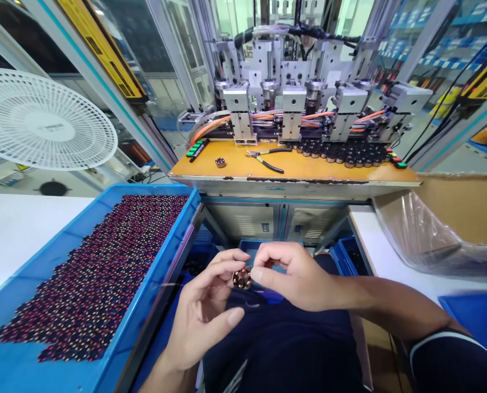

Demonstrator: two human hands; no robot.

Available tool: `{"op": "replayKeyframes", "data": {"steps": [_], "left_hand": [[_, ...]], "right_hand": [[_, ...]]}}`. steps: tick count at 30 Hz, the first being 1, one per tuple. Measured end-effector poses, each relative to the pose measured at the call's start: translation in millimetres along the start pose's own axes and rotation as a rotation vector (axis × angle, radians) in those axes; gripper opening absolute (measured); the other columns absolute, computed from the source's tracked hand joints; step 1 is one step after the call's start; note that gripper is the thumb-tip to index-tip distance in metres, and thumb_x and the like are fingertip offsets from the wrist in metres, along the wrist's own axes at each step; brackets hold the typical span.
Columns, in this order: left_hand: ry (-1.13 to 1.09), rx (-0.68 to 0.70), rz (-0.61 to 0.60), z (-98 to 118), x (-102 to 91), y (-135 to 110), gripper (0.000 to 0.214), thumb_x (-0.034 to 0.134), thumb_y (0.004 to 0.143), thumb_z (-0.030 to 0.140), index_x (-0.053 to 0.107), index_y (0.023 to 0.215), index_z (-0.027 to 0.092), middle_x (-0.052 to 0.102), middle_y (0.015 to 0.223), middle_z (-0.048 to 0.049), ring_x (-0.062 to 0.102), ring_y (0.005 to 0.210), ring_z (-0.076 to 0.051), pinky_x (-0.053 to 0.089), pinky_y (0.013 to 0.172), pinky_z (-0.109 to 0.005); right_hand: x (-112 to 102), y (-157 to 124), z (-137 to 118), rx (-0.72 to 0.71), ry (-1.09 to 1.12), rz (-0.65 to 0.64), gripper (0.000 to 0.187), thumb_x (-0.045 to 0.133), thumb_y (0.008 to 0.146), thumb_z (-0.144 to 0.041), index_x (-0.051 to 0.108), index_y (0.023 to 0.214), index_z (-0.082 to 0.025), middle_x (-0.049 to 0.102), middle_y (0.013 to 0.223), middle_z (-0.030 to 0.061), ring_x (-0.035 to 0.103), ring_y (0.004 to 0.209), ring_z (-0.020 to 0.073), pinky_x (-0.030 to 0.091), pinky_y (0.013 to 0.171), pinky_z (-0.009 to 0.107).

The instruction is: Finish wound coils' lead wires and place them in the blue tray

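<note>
A small round motor stator [242, 279] with copper windings is between my two hands, above my lap. My right hand [294, 275] is closed, its thumb and index finger pinched at the stator's right edge. My left hand [204, 305] is open around the left side. Its fingertips are close to the top of the stator, and whether they press on it is hard to tell. The left thumb stands apart, below the stator. A thin wire [173, 284] stretches leftward from near the left fingers.
A blue tray [197, 199] of many small wound parts stands at left. On the orange bench [202, 171] lie pliers [263, 159], a single stator [220, 162] and rows of black-topped parts [349, 153], under a machine [292, 103]. Plastic-lined cardboard [464, 213] is right, a fan [49, 123] left.
</note>
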State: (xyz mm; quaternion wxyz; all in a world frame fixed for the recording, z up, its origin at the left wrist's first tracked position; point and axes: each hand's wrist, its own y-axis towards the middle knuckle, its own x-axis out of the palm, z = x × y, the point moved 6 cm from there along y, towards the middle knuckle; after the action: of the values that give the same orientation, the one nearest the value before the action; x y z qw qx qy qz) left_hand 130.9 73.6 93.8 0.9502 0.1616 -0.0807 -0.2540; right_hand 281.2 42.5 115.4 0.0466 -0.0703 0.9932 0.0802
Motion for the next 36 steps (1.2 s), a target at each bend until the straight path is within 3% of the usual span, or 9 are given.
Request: {"op": "replayKeyframes", "data": {"steps": [8,11,17,19,22,26,28,31,36], "left_hand": [[-0.173,-0.127,0.054,-12,2.3,-5,0.029,0.086,0.072,0.022,0.079,0.099,0.026,0.076,0.1,-0.0085,0.075,0.082,-0.018,0.063,0.071,-0.024],[-0.165,-0.129,0.023,-8,4.3,-4,0.024,0.086,0.071,0.022,0.079,0.094,0.025,0.077,0.099,-0.0078,0.075,0.079,-0.017,0.063,0.071,-0.023],[-0.137,-0.18,-0.055,-9,3.3,-4,0.023,0.084,0.075,0.023,0.08,0.097,0.027,0.077,0.102,-0.0069,0.074,0.074,-0.014,0.063,0.069,-0.022],[-0.145,-0.195,-0.069,-8,3.0,-5,0.021,0.084,0.074,0.026,0.08,0.095,0.027,0.077,0.1,-0.0073,0.074,0.072,-0.014,0.063,0.066,-0.022],[-0.155,-0.215,-0.089,-6,4.7,-4,0.022,0.086,0.071,0.029,0.081,0.093,0.026,0.078,0.095,-0.0078,0.073,0.07,-0.015,0.062,0.064,-0.022],[-0.186,-0.248,-0.131,-6,9.6,-5,0.025,0.086,0.071,0.029,0.082,0.095,0.028,0.079,0.089,-0.0066,0.075,0.075,-0.018,0.062,0.068,-0.026],[-0.194,-0.276,-0.15,-7,10.7,-6,0.025,0.086,0.072,0.028,0.082,0.097,0.028,0.078,0.081,-0.0047,0.073,0.069,-0.016,0.061,0.064,-0.024],[-0.19,-0.298,-0.148,-10,8.7,-10,0.025,0.086,0.071,0.024,0.082,0.096,0.026,0.074,0.07,-0.0022,0.068,0.058,-0.012,0.056,0.055,-0.018],[-0.193,-0.31,0.015,-18,-1.4,-16,0.032,0.089,0.066,0.02,0.082,0.096,0.025,0.079,0.099,-0.0069,0.074,0.071,-0.016,0.061,0.068,-0.023]], "right_hand": [[-7,-7,6,0.16,0.136,-0.061,0.017,0.069,0.078,-0.025,0.059,0.07,-0.014,0.056,0.066,-0.0027,0.047,0.06,0.0074,0.039,0.057,0.02],[-5,-8,4,0.204,0.198,-0.11,0.023,0.076,0.076,-0.03,0.06,0.074,-0.014,0.057,0.067,-0.0027,0.048,0.061,0.0076,0.04,0.058,0.02],[-11,-5,11,0.231,0.126,-0.108,0.023,0.071,0.081,-0.031,0.059,0.07,-0.015,0.056,0.064,-0.0033,0.049,0.059,0.0076,0.04,0.057,0.019],[-18,-1,7,0.189,0.025,-0.108,0.022,0.07,0.082,-0.03,0.059,0.071,-0.014,0.056,0.066,-0.0029,0.049,0.061,0.008,0.041,0.058,0.02],[-21,10,-13,-0.038,-0.138,-0.155,0.016,0.074,0.082,-0.028,0.065,0.084,-0.014,0.061,0.081,0.0001,0.056,0.074,0.0108,0.047,0.07,0.023],[-1,21,-35,-0.285,-0.213,-0.358,0.011,0.075,0.084,-0.018,0.068,0.091,-0.015,0.061,0.096,0.0023,0.059,0.09,0.0115,0.049,0.087,0.025],[8,25,-36,-0.31,-0.197,-0.413,0.006,0.072,0.086,-0.013,0.067,0.084,-0.014,0.06,0.094,0.0018,0.059,0.088,0.0099,0.049,0.087,0.023],[12,30,-33,-0.328,-0.18,-0.378,0.012,0.071,0.087,-0.012,0.064,0.077,-0.012,0.059,0.087,0.0009,0.058,0.082,0.0092,0.048,0.081,0.022],[1,28,-24,-0.184,-0.195,-0.18,0.017,0.071,0.085,-0.014,0.062,0.071,-0.013,0.06,0.079,-0.0005,0.057,0.075,0.0096,0.045,0.073,0.022]]}}
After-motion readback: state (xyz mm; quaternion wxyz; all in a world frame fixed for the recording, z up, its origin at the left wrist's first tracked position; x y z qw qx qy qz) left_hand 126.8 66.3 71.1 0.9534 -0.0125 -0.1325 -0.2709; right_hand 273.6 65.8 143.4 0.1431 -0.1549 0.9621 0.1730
